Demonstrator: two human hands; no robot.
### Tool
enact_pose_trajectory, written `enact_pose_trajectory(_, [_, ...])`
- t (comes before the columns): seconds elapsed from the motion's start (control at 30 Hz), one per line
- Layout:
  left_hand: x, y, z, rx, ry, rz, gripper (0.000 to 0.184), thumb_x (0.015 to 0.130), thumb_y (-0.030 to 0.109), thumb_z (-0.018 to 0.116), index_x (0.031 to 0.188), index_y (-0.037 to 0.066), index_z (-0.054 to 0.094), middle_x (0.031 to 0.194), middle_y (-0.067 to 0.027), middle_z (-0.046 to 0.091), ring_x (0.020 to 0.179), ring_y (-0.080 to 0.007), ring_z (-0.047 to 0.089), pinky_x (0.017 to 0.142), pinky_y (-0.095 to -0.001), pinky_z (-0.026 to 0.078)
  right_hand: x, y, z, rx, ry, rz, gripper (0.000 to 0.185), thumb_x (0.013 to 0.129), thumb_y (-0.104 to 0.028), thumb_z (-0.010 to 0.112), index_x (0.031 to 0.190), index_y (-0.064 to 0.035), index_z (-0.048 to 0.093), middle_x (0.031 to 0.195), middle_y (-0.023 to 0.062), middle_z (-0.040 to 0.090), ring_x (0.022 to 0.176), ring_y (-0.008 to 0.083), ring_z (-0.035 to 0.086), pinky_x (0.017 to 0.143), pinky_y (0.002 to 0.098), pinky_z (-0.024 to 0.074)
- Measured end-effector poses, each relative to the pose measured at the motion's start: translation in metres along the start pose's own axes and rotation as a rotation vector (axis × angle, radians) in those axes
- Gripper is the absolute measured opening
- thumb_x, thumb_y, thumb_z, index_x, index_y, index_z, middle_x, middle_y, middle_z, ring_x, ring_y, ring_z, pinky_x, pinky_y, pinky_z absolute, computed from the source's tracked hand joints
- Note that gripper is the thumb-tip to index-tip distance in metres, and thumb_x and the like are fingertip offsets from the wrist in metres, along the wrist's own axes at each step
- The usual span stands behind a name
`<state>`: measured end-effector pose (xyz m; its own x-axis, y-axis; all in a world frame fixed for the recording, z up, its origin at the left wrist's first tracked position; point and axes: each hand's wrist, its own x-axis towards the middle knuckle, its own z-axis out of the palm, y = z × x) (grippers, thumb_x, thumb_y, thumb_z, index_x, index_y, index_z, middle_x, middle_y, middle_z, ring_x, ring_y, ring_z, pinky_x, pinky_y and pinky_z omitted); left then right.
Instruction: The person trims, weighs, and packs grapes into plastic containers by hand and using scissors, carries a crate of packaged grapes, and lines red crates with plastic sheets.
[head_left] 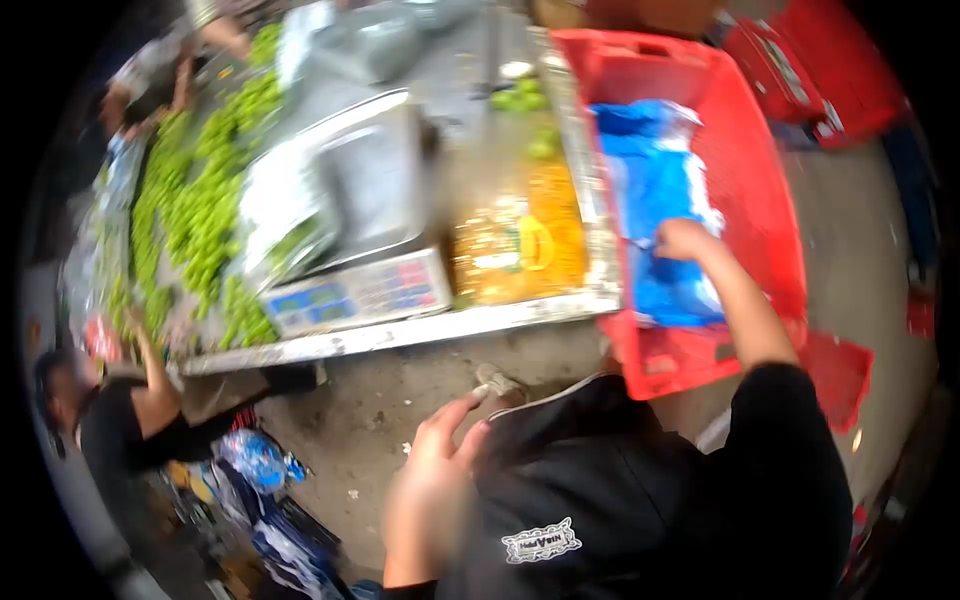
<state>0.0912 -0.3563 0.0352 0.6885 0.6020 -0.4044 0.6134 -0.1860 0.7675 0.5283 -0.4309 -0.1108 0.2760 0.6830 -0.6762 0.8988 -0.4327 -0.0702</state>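
Observation:
My right hand (686,240) reaches into a red plastic crate (760,200), its fingers curled against a blue and white plastic bag (650,180). The fingertips are blurred where they meet the bag. Close to my black shirt, my left hand (435,470) is raised with thumb and fingers apart and nothing between them. On the table, left of the crate, stands a weighing scale (360,293). A clear plastic bag (290,210) with green contents lies on its tray.
Green grapes (205,190) spread over the table's left side. A clear-and-orange package (525,240) lies near the table's metal edge (420,330). A person in black (120,430) works at the left; others are farther back. More red crates (850,70) stand at the right.

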Motion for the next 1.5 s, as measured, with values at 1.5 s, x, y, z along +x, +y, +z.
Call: enact_pose_trajectory(1.5, [0.136,-0.027,-0.316,0.404,0.221,1.244,0.021,0.055,0.005,0.063,0.073,0.006,0.052,0.099,-0.0096,0.050,0.104,-0.0341,0.043,0.093,-0.0540,0.023,-0.080,-0.428,-0.164,2.112,0.771,-0.265,0.049,0.065,-0.001,0.065,0.108,0.0000,0.041,0.100,0.0062,0.051,0.092,0.0111,0.049,0.083,0.0262,0.0383])
